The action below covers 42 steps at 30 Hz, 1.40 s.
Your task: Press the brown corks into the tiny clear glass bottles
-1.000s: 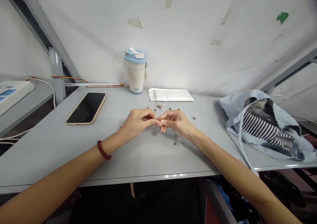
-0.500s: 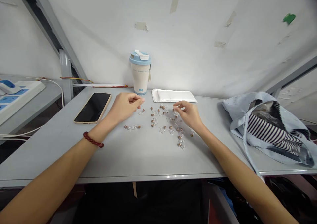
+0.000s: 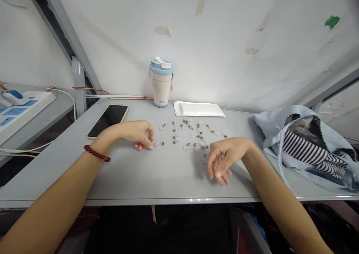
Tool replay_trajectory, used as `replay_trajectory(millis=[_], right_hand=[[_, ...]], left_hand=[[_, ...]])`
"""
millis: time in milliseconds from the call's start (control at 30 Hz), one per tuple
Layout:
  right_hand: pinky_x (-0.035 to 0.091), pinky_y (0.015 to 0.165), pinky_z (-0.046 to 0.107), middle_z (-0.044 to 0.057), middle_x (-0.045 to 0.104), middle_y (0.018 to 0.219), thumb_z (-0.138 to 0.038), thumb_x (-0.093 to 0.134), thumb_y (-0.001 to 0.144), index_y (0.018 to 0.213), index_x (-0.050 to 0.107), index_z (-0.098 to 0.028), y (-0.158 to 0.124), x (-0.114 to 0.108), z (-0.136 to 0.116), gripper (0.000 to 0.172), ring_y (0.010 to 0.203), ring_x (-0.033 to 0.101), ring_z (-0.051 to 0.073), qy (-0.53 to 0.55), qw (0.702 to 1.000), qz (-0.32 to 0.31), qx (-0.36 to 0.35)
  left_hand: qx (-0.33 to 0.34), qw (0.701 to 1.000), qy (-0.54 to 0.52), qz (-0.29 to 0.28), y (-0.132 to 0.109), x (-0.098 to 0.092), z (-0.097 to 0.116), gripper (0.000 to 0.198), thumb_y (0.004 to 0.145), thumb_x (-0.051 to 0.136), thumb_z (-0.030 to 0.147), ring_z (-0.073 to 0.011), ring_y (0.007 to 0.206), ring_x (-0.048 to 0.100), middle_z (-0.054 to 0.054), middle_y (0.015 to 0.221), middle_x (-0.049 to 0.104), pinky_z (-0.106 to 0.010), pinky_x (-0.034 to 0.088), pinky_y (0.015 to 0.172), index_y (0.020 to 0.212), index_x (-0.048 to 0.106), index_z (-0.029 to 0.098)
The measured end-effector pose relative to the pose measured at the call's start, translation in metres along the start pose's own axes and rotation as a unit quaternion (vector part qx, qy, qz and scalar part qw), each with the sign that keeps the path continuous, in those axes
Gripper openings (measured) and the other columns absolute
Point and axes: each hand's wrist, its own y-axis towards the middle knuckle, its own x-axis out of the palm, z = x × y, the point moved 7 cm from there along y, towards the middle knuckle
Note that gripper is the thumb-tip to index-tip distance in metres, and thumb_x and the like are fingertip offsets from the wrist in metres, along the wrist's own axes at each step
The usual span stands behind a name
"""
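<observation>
Tiny glass bottles with brown corks point(image 3: 176, 136) lie scattered over the middle of the grey table. My left hand point(image 3: 141, 134), a red braided bracelet on its wrist, rests low at their left side. Its thumb and finger are closed on a small corked bottle, which the fingers mostly hide. Touching or very close to those fingertips lies another corked bottle point(image 3: 159, 144), its cork pointing right. My right hand point(image 3: 223, 158) hovers by the near right of the scatter, fingers loosely bent and apart, with nothing visible in them. It partly covers a few bottles there.
Behind the bottles lie a white padded envelope point(image 3: 200, 109) and a cream cup with a blue lid point(image 3: 161, 83). A phone point(image 3: 108, 120) is at the left, beyond my left forearm. On the right sits a light blue cloth bag point(image 3: 269, 125). A power strip point(image 3: 30, 104) stands far left.
My left hand has come down and nearer, onto the left one of two bottles lying end to end. My right hand has drawn back toward me from the far bottles, its fingers spreading.
</observation>
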Motion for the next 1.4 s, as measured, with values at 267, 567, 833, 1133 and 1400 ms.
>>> replay_trajectory(millis=[267,567,833,1133,1400], right_hand=[[0.055,0.075,0.029,0.003,0.075,0.081,-0.039,0.077,0.075,0.09,0.074,-0.017,0.024,-0.032,0.001,0.027,0.076,0.07,0.015,0.04,0.979,0.181,-0.085],[0.052,0.06,0.026,0.002,0.072,0.07,-0.042,0.072,0.079,0.078,0.071,-0.017,-0.016,-0.06,-0.003,0.025,0.061,0.064,0.012,0.05,0.933,0.331,-0.134],[0.05,0.054,0.024,0.005,0.074,0.065,-0.054,0.071,0.076,0.076,0.073,-0.015,-0.038,-0.05,0.039,0.04,0.059,0.069,0.016,0.003,0.983,0.165,0.084],[0.05,0.068,0.029,0.004,0.074,0.08,-0.041,0.076,0.072,0.084,0.072,-0.016,-0.034,-0.08,0.025,0.027,0.073,0.066,0.015,0.018,0.941,0.333,-0.061],[0.05,0.061,0.037,0.004,0.068,0.067,-0.037,0.087,0.054,0.118,0.054,-0.015,-0.091,-0.109,0.084,0.075,0.056,0.06,0.019,-0.016,0.853,0.478,0.209]], left_hand=[[0.106,0.991,-0.049,0.066,0.025,0.026,0.022,0.016,0.069,0.07,0.034,-0.0153,0.045,0.06,-0.001,0.053,0.066,-0.024,0.046,0.046,0.072,0.065,0.019],[0.126,0.98,-0.133,0.074,0.017,0.022,0.032,0.021,0.071,0.074,0.037,-0.0145,0.051,0.062,-0.004,0.062,0.068,-0.025,0.049,0.048,0.066,0.067,0.017],[0.112,0.972,-0.148,-0.143,0.011,0.058,0.036,0.027,0.075,0.073,0.045,-0.016,0.061,0.067,-0.006,0.072,0.073,-0.025,0.053,0.057,0.069,0.072,0.018],[0.092,0.966,-0.22,-0.103,0.021,0.062,0.035,0.03,0.077,0.073,0.046,-0.014,0.062,0.067,-0.006,0.075,0.072,-0.024,0.051,0.056,0.08,0.073,0.016],[0.08,0.988,-0.06,0.114,0.023,0.017,0.018,0.045,0.06,0.08,0.053,-0.0233,0.07,0.065,-0.008,0.076,0.069,-0.035,0.052,0.064,0.085,0.066,0.018]])
